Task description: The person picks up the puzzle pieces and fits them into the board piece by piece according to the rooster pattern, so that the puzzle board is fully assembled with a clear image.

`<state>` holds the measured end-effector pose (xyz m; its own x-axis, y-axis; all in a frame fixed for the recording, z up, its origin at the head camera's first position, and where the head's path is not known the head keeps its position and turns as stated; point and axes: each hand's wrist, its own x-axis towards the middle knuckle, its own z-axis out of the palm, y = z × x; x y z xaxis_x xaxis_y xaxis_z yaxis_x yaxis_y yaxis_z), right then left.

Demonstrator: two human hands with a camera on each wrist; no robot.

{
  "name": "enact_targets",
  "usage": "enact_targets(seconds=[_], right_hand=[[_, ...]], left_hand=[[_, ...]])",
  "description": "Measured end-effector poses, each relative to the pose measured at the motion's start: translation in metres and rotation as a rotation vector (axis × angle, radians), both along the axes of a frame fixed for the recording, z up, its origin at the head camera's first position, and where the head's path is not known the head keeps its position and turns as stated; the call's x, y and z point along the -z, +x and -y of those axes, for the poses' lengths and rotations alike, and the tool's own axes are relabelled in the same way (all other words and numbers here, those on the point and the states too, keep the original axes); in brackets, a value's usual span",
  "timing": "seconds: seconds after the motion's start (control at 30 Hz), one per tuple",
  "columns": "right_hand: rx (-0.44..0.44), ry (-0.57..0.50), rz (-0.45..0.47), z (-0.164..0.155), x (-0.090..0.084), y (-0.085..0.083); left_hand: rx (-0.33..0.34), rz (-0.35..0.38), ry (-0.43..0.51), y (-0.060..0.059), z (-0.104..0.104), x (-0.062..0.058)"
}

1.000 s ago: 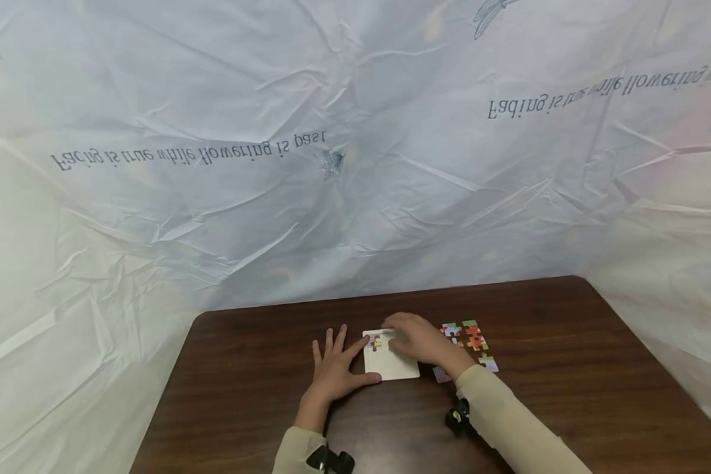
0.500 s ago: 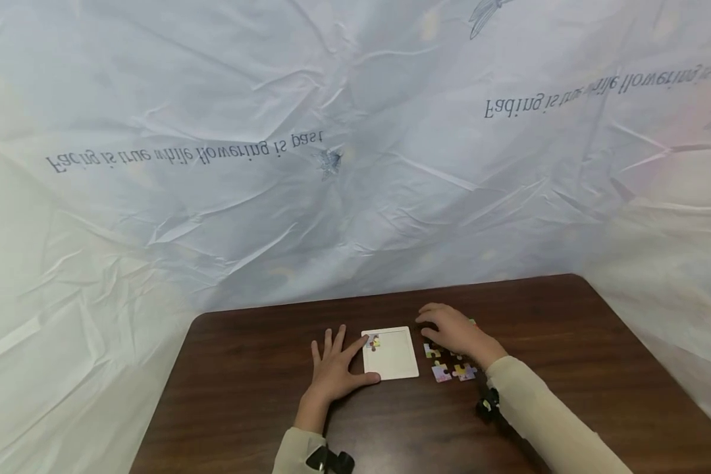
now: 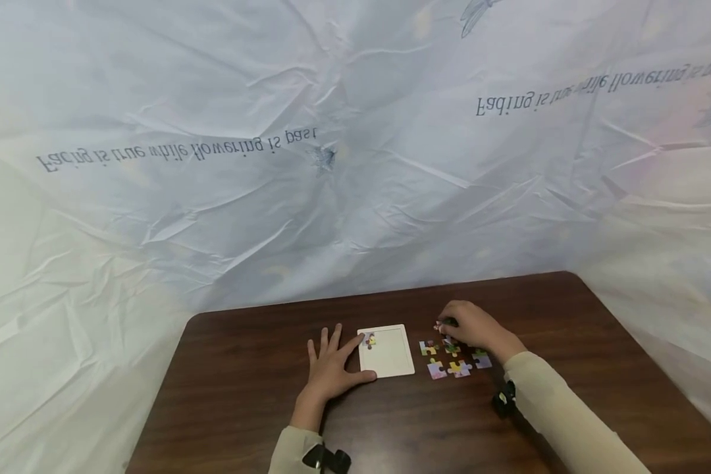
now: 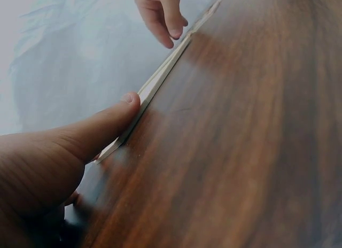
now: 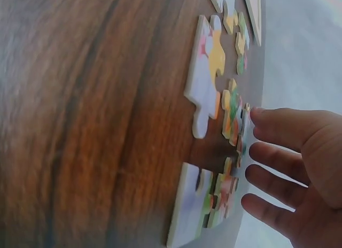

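Both hands spread: left hand point(image 3: 330, 372) stays on the tray point(image 3: 386, 351), right hand point(image 3: 473, 327) shifted over loose pieces point(image 3: 453, 359).

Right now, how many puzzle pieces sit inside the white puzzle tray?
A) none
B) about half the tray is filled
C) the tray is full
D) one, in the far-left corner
D: the white tray holds a single coloured piece in its far-left corner, by the left hand; the rest is bare.
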<state>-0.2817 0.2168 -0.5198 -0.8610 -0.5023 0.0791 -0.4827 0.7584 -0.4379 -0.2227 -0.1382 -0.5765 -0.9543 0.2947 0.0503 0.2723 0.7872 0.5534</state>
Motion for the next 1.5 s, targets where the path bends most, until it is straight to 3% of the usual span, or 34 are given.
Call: enact_targets(seconds=[0.27,0.43,0.7,1.13,1.5], right_hand=[[0.023,0.046,0.033,0.006,0.008,0.0],[0.033,0.08,-0.002,0.013,0.005,0.0],[-0.064,0.22,-0.088,0.023,0.0,-0.006],[-0.07,0.224,-0.067,0.025,-0.001,-0.003],[-0.081,0.201,-0.111,0.023,0.0,-0.003]], left_hand=[[0.001,0.013,0.0,0.003,0.0,0.0],[-0.001,-0.002,-0.002,0.003,-0.001,-0.001],[-0.001,0.012,-0.011,0.003,-0.001,-0.001],[0.0,0.005,-0.008,0.006,-0.002,0.001],[-0.009,-0.002,0.004,0.009,-0.005,0.002]])
